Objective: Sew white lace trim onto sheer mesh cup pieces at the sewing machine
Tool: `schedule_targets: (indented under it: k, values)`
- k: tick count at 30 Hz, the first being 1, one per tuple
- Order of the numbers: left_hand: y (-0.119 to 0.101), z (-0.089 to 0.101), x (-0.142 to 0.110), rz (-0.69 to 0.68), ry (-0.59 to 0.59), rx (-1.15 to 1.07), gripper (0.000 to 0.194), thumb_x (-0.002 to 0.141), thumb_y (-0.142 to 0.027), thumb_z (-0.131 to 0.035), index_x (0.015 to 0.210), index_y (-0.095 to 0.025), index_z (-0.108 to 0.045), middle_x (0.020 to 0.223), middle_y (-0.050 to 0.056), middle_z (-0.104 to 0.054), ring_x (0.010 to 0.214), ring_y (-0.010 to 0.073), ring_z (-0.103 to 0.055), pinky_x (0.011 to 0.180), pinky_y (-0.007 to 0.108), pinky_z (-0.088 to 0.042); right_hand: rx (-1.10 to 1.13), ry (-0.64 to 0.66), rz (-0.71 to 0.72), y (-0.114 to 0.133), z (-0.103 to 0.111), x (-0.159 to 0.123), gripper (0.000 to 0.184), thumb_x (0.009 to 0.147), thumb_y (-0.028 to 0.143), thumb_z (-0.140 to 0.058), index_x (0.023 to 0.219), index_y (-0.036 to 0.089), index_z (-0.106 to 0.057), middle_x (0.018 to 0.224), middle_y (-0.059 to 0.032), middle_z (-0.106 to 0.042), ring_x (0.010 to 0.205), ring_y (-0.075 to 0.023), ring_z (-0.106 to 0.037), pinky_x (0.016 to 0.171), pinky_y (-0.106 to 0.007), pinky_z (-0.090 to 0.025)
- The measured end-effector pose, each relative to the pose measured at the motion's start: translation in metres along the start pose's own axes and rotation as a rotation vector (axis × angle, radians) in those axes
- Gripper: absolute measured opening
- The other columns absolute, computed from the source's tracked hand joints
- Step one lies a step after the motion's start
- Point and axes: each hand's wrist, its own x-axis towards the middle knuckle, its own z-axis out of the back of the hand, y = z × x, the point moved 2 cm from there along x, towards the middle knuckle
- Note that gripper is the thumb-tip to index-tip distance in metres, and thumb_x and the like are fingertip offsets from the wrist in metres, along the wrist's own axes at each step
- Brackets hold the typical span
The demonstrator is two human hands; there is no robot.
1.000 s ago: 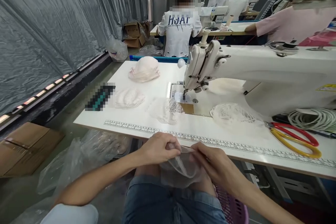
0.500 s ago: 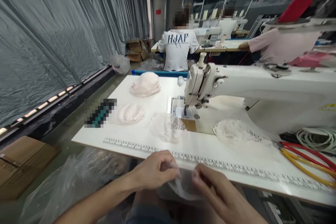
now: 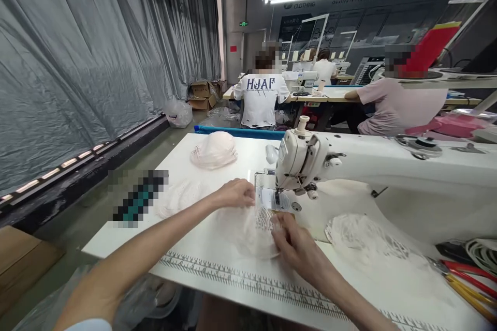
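A sheer white fabric piece [image 3: 258, 247] lies over white lace [image 3: 264, 218] on the table in front of the sewing machine. My left hand [image 3: 236, 193] is at its far edge with fingers curled together on it, just left of the needle plate. At the right edge, my right hand [image 3: 292, 238] pinches the fabric between thumb and fingers. The sewing machine's [image 3: 297, 158] needle and presser foot stand just beyond both hands. What is under my left fingertips is partly hidden.
A pale moulded cup [image 3: 214, 150] and a lace piece [image 3: 182, 197] lie left. More white lace [image 3: 361, 235] lies right, near red- and yellow-handled scissors [image 3: 471, 284]. A printed ruler [image 3: 248, 282] runs along the front edge. Co-workers [image 3: 259, 98] sit ahead.
Both hands have moved forward from the table's front edge, above my lap, to the lace by the machine, bringing the sheer fabric along. The view has tilted up.
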Motion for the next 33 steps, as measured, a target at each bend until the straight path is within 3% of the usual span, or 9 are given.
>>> schedule_targets:
  k: [3,6,13,16,19,23,28,30,33]
  values:
    - [0.009,-0.020,0.017,0.042,-0.039,0.032,0.007,0.072,-0.022,-0.061,0.068,-0.016,-0.059,0.073,0.001,-0.064,0.072,0.0169,-0.059,0.061,0.024,-0.040,-0.263,0.023,-0.029,-0.019,0.008,0.008,0.032,0.087,0.023,-0.032,0.119,0.019,-0.033,0.057,0.0047,-0.051,0.055,-0.0207,-0.055,0.057,-0.032,-0.041]
    - [0.003,-0.039,0.019,0.073,-0.074,0.060,0.011,0.073,-0.026,-0.064,0.070,-0.017,-0.058,0.070,0.001,-0.063,0.075,0.0196,-0.059,0.066,0.028,-0.041,-0.406,0.106,-0.031,-0.038,0.020,0.002,0.040,0.087,0.020,-0.032,0.127,0.021,-0.028,0.055,0.0056,-0.048,0.051,-0.0197,-0.052,0.053,-0.030,-0.038]
    - [-0.030,-0.061,0.027,0.013,-0.018,-0.012,0.016,0.074,-0.032,-0.065,0.080,-0.019,-0.057,0.071,-0.003,-0.062,0.071,0.0160,-0.059,0.067,0.026,-0.041,-0.444,0.090,-0.030,-0.065,0.066,-0.014,0.026,0.089,0.036,-0.044,0.113,0.026,-0.042,0.062,0.0048,-0.053,0.055,-0.0167,-0.055,0.054,-0.027,-0.040]
    - [-0.033,-0.058,0.029,-0.009,0.001,-0.124,0.020,0.072,-0.035,-0.066,0.075,-0.018,-0.058,0.067,-0.003,-0.060,0.069,0.0161,-0.059,0.061,0.024,-0.041,-0.459,-0.015,0.008,-0.060,0.066,-0.008,0.020,0.089,0.040,-0.047,0.102,0.026,-0.048,0.075,0.0005,-0.058,0.055,-0.0153,-0.055,0.049,-0.025,-0.037]
    - [-0.031,-0.055,0.026,-0.010,0.055,-0.244,0.016,0.079,-0.032,-0.055,0.073,-0.018,-0.056,0.061,-0.003,-0.056,0.055,0.0132,-0.057,0.053,0.022,-0.040,-0.423,-0.070,0.095,-0.052,0.059,0.001,0.015,0.091,0.032,-0.041,0.084,0.023,-0.052,0.085,-0.0027,-0.058,0.057,-0.0143,-0.054,0.047,-0.024,-0.035]
    - [-0.025,-0.056,0.021,0.014,0.080,-0.345,0.021,0.086,-0.029,-0.041,0.074,-0.017,-0.053,0.062,-0.003,-0.058,0.044,0.0101,-0.055,0.049,0.021,-0.042,-0.220,-0.061,0.123,-0.048,0.058,0.005,0.022,0.093,0.029,-0.036,0.075,0.022,-0.046,0.070,-0.0001,-0.055,0.057,-0.0141,-0.051,0.050,-0.024,-0.038]
    - [-0.021,-0.062,0.023,-0.005,-0.013,-0.243,0.018,0.086,-0.027,-0.040,0.076,-0.018,-0.053,0.051,-0.005,-0.050,0.043,0.0106,-0.050,0.046,0.020,-0.035,-0.156,-0.094,0.169,-0.057,0.056,0.008,0.013,0.094,0.027,-0.031,0.095,0.022,-0.043,0.053,0.0072,-0.039,0.043,-0.0118,-0.040,0.042,-0.022,-0.029]
    - [-0.021,-0.065,0.026,-0.016,-0.073,-0.152,0.015,0.085,-0.024,-0.041,0.076,-0.019,-0.052,0.047,-0.006,-0.045,0.043,0.0109,-0.045,0.047,0.021,-0.031,-0.243,-0.127,0.213,-0.064,0.052,0.011,0.018,0.094,0.024,-0.030,0.106,0.021,-0.043,0.051,0.0077,-0.040,0.040,-0.0114,-0.039,0.041,-0.022,-0.028]
    - [-0.021,-0.067,0.029,-0.005,-0.085,-0.082,0.011,0.084,-0.025,-0.044,0.080,-0.020,-0.052,0.045,-0.007,-0.043,0.044,0.0110,-0.042,0.050,0.022,-0.031,-0.335,-0.101,0.260,-0.072,0.048,0.014,0.025,0.093,0.020,-0.030,0.104,0.023,-0.052,0.053,0.0047,-0.052,0.039,-0.0104,-0.044,0.041,-0.021,-0.029]
